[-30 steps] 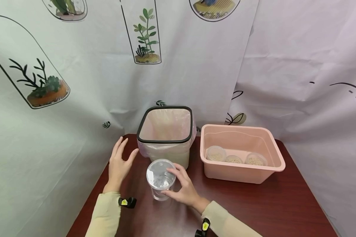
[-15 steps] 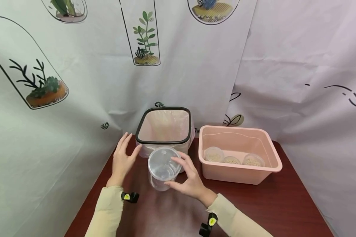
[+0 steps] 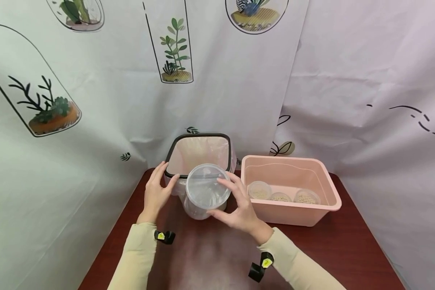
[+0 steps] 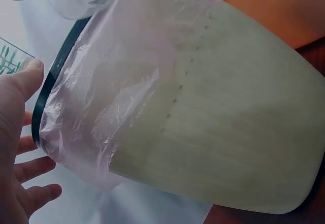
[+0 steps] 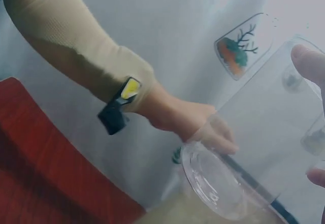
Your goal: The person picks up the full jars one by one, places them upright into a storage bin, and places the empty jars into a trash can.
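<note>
A clear plastic jar (image 3: 206, 193) with a round, see-through top tilts in the air in front of a lined trash bin (image 4: 228, 122). My right hand (image 3: 241, 211) grips it near the top from the right, thumb and fingers on opposite sides. In the right wrist view the jar's round base (image 5: 210, 181) shows low beside the bin. My left hand (image 3: 157, 199) is spread at the bin's left side, fingertips by its black rim (image 3: 171, 155), holding nothing. The left wrist view shows its thumb and fingers close around that rim.
A pink basin (image 3: 293, 213) stands right of the bin, holding three small clear tubs (image 3: 259, 190) with pale pellets. Both sit at the back of a dark red table (image 3: 311, 257). A printed white curtain (image 3: 217, 80) hangs right behind them.
My right hand has raised the jar from the table and carried it forward over the bin's front, tipping it. My left hand has moved forward and right, to the bin's rim.
</note>
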Action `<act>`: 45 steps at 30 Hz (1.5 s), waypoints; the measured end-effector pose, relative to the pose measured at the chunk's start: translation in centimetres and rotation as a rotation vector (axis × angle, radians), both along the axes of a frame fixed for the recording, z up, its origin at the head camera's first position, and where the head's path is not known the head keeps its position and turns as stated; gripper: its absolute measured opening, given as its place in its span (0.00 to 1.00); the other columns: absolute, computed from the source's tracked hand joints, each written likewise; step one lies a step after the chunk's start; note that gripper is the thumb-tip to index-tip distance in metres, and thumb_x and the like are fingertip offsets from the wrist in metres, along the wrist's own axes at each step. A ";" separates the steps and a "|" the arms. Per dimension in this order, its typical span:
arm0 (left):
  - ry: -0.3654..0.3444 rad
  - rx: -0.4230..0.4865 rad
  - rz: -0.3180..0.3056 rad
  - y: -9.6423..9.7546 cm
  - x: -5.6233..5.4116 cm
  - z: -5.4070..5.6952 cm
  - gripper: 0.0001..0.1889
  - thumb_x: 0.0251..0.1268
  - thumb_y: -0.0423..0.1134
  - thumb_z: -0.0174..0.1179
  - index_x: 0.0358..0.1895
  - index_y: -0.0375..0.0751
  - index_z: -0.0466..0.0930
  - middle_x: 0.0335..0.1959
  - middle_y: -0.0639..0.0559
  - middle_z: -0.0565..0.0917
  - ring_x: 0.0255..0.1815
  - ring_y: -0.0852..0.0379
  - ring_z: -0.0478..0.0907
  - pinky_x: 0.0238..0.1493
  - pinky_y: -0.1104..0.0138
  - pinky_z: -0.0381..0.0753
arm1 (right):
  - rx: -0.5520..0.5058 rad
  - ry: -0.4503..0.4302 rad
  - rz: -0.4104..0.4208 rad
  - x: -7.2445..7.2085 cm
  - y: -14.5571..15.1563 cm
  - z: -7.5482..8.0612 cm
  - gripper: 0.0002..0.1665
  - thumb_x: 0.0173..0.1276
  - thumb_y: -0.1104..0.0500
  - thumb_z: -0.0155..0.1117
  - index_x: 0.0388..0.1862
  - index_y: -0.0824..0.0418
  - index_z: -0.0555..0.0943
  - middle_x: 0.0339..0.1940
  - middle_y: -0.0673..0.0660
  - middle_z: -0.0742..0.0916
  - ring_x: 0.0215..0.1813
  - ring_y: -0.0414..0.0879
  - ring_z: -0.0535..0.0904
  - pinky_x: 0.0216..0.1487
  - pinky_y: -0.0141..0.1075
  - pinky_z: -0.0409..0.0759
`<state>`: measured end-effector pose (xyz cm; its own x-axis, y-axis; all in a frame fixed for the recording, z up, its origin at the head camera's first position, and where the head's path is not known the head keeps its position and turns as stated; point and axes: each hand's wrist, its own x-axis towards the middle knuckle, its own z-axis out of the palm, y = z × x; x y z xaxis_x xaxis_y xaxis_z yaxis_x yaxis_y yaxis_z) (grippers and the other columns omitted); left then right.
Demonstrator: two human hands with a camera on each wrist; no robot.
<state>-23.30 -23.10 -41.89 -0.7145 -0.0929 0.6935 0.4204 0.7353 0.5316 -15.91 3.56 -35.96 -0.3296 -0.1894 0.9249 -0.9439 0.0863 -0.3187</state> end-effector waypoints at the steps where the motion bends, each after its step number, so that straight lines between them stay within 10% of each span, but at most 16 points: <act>1: -0.003 0.001 -0.003 0.1 -0.1 0.0 0.29 0.55 0.46 0.66 0.60 0.40 0.73 0.62 0.44 0.72 0.62 0.46 0.68 0.57 0.49 0.66 | -0.005 0.002 -0.007 0.0 0.1 0.3 0.37 0.55 0.48 0.71 0.53 0.73 0.70 0.52 0.77 0.71 0.56 0.67 0.68 0.59 0.40 0.66; 13: -0.025 0.034 -0.014 0.3 -0.3 -0.5 0.25 0.56 0.46 0.65 0.56 0.37 0.77 0.63 0.44 0.70 0.63 0.47 0.67 0.57 0.51 0.67 | -0.132 0.075 0.040 -2.7 1.0 3.8 0.38 0.55 0.52 0.72 0.49 0.81 0.68 0.51 0.83 0.69 0.55 0.70 0.66 0.59 0.41 0.67; 26: 0.041 0.100 -0.032 0.0 -0.2 -0.9 0.23 0.51 0.44 0.70 0.48 0.34 0.81 0.59 0.41 0.74 0.60 0.45 0.70 0.56 0.51 0.68 | -0.135 0.087 -0.084 -5.6 0.5 4.6 0.37 0.49 0.62 0.76 0.51 0.79 0.68 0.53 0.81 0.69 0.57 0.71 0.66 0.58 0.42 0.68; 32: 0.048 0.126 -0.032 0.2 -0.3 -1.0 0.22 0.50 0.43 0.70 0.48 0.35 0.82 0.58 0.41 0.75 0.60 0.46 0.70 0.56 0.52 0.68 | -0.104 0.044 -0.143 -7.3 -0.2 3.8 0.44 0.32 0.76 0.78 0.52 0.76 0.68 0.53 0.78 0.70 0.58 0.68 0.67 0.61 0.44 0.66; 45: 0.033 0.132 -0.010 0.3 -0.2 -1.0 0.22 0.51 0.45 0.70 0.47 0.35 0.82 0.59 0.44 0.74 0.61 0.47 0.70 0.57 0.53 0.68 | 0.008 -0.102 -0.198 -13.3 -1.6 -1.5 0.46 0.41 0.62 0.80 0.60 0.63 0.69 0.62 0.66 0.68 0.63 0.57 0.65 0.58 0.46 0.68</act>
